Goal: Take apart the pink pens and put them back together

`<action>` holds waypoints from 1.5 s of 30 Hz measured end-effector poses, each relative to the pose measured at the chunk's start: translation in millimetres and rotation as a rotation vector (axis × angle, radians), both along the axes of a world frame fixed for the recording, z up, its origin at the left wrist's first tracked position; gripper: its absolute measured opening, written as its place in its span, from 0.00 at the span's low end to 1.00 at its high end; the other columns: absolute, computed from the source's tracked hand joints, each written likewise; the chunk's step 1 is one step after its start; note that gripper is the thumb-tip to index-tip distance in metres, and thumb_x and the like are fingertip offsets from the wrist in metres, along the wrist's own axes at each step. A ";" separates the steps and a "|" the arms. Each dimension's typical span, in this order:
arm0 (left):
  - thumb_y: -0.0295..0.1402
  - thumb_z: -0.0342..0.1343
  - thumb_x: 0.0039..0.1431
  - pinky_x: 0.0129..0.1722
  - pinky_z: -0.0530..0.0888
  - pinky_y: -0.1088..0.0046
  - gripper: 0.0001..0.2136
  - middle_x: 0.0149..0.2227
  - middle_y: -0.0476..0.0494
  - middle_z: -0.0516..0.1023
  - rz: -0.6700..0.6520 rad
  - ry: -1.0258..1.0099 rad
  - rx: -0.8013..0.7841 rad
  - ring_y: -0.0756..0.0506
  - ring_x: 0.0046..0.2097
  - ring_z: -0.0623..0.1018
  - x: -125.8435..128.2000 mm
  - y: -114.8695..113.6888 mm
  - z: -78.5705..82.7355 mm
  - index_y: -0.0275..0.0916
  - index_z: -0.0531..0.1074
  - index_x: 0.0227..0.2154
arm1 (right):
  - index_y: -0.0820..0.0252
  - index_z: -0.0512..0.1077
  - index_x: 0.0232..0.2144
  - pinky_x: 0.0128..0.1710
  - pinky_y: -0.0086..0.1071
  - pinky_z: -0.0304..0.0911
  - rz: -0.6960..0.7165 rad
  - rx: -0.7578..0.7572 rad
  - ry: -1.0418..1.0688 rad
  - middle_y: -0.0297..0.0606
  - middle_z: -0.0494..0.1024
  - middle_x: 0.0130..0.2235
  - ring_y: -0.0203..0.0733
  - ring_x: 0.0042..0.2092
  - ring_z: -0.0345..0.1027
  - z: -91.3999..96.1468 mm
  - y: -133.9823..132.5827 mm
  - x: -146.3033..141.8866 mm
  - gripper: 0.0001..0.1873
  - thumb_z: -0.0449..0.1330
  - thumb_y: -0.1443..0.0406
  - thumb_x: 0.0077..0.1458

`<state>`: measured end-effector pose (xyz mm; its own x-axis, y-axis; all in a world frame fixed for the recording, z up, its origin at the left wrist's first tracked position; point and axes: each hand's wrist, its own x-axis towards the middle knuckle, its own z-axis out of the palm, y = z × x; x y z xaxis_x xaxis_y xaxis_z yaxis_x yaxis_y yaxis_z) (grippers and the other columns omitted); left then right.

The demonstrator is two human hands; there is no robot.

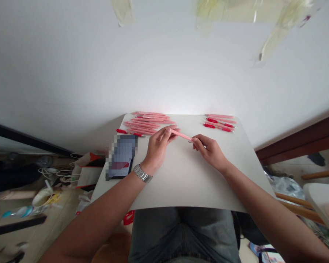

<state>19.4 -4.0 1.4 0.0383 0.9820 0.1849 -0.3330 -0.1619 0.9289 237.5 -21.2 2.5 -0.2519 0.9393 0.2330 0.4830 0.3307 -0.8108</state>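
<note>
A pink pen [182, 135] is stretched between my two hands above the white table [178, 179]. My left hand [159, 143] pinches its left end between thumb and fingers. At the other end, the thumb and fingers of my right hand [208, 149] are closed on the tip. Beyond my left hand lies a pile of pink pens [142, 126], with a red pen [121, 130] at its near left side. At the back right rests a smaller group of pens [220, 118], some pink and some with red grips.
A phone [123, 155], partly pixelated, lies at the table's left side. A white wall [164, 65] stands right behind the table. Bags [89, 170] and a bottle [22, 212] are on the floor at left. A white chair [322, 197] stands at right.
</note>
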 end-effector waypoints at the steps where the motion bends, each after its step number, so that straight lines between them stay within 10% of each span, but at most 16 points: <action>1: 0.46 0.62 0.67 0.56 0.80 0.63 0.16 0.54 0.37 0.83 0.011 -0.002 -0.005 0.40 0.56 0.82 0.1 0.3 -0.4 0.40 0.83 0.46 | 0.56 0.75 0.43 0.34 0.34 0.63 -0.008 0.006 0.010 0.36 0.76 0.31 0.40 0.32 0.69 -1.1 0.2 -0.2 0.20 0.52 0.50 0.72; 7: 0.45 0.63 0.67 0.54 0.81 0.65 0.14 0.54 0.38 0.83 0.050 -0.022 -0.016 0.41 0.54 0.83 -0.3 1.5 -2.4 0.41 0.83 0.45 | 0.52 0.70 0.48 0.35 0.35 0.69 -0.046 0.055 0.088 0.36 0.78 0.39 0.40 0.35 0.71 -10.6 4.0 0.2 0.19 0.67 0.51 0.61; 45: 0.46 0.61 0.68 0.58 0.79 0.62 0.16 0.57 0.36 0.81 -0.004 0.013 -0.012 0.40 0.57 0.81 -0.5 0.5 0.0 0.40 0.82 0.48 | 0.55 0.75 0.43 0.35 0.35 0.68 -0.006 0.033 0.096 0.39 0.79 0.37 0.41 0.35 0.72 -5.7 6.2 4.0 0.17 0.60 0.48 0.68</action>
